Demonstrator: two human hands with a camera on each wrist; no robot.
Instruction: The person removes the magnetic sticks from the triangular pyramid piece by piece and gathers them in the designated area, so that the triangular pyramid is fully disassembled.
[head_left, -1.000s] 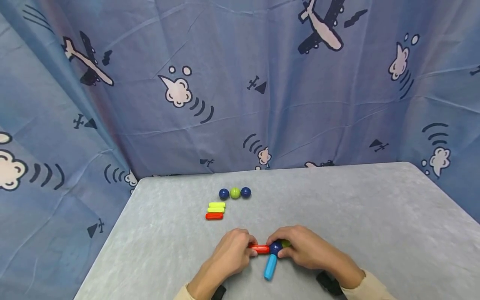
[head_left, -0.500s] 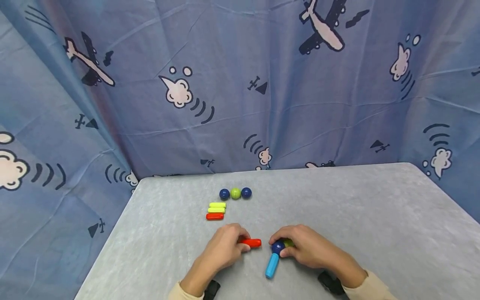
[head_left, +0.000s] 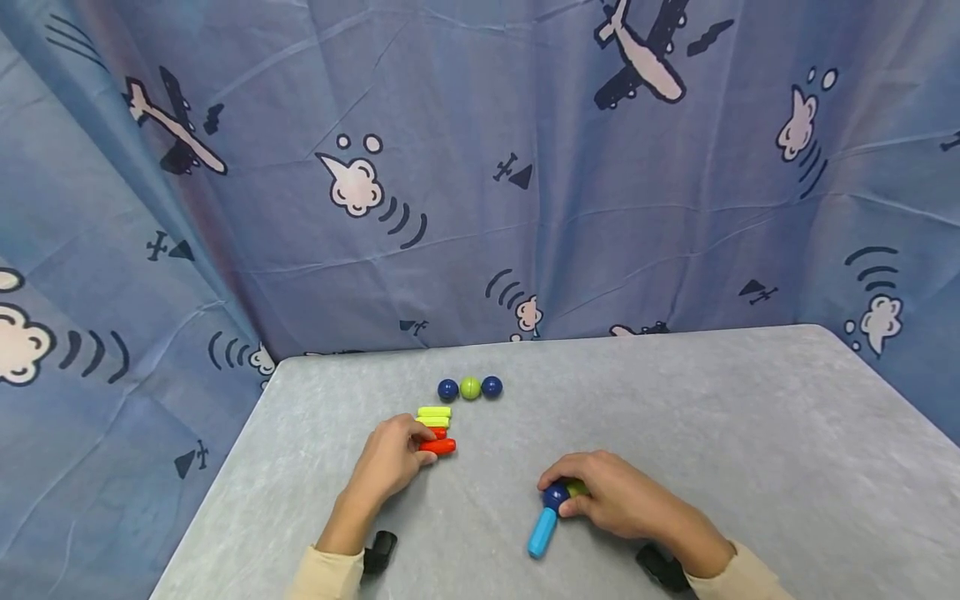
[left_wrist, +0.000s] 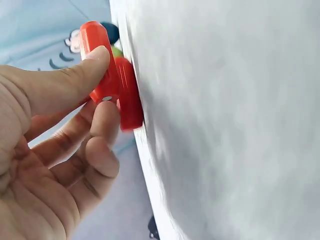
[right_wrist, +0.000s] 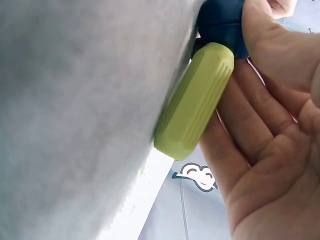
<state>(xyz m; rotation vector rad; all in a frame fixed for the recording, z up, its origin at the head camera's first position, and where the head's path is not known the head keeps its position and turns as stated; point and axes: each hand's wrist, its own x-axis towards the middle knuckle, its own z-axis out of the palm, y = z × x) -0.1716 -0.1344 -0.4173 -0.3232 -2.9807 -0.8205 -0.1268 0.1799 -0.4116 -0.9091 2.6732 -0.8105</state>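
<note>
My left hand (head_left: 392, 458) pinches a red rod (left_wrist: 99, 60) between thumb and fingers, close beside a second red rod (left_wrist: 129, 95) on the table. A pale metal-looking spot shows on the held rod's end. My right hand (head_left: 611, 496) grips a dark blue ball (head_left: 556, 495) by thumb and fingertips. A light blue rod (head_left: 542, 533) extends from that ball toward the front. On the ball's other side a green ribbed rod (right_wrist: 195, 102) meets it, mostly under the right palm in the head view.
Behind the left hand lie two yellow rods (head_left: 434, 412) side by side. Farther back, a green ball (head_left: 470, 387) sits in a row between two dark blue balls (head_left: 492, 387). A grey table (head_left: 712, 417) ends at a blue printed curtain (head_left: 450, 250).
My left hand pulled the red rod off the blue ball and carried it back and left to the other rods. The right hand stays in place on the ball.
</note>
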